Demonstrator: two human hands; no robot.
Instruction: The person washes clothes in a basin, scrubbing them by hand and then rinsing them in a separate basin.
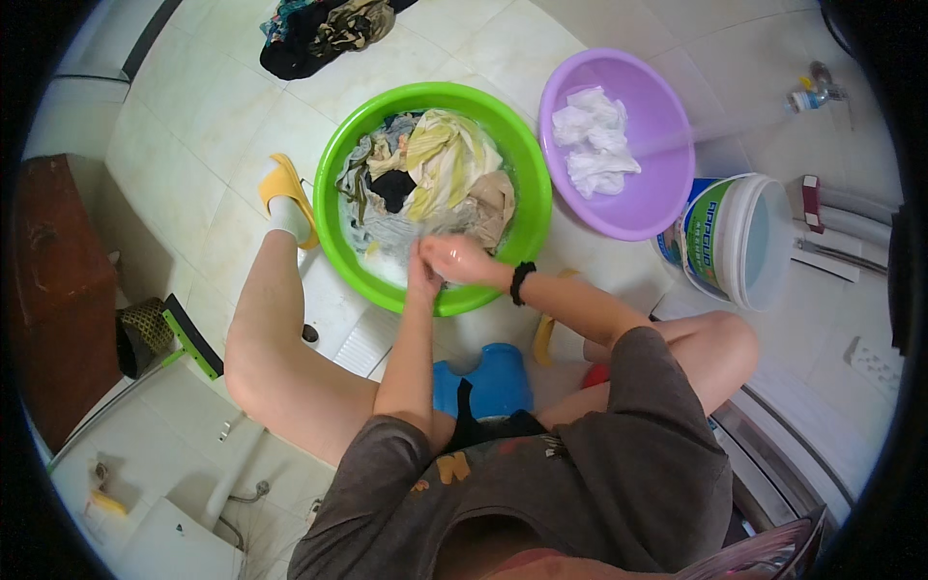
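Observation:
My left hand [423, 270] and my right hand [462, 259] are pressed together over the near side of a bright green plastic basin [538, 210]. My right hand is curled into a wet fist, with a black band around the wrist. Whether cloth is gripped between the hands is hidden; wet greyish fabric [406, 226] lies just beyond them. In the basin, soapy water [388, 267] surrounds a yellow-and-white striped cloth [449, 163], a beige garment [493, 201], a small black cloth [392, 190] and other grey pieces.
A purple basin [663, 196] with white cloths [598, 141] stands at right, beside a bucket of water [757, 239]. A stream of water runs from a wall tap [819, 93] to the basin. Dark clothes [326, 36] lie on the floor; a squeegee [192, 337] is at left.

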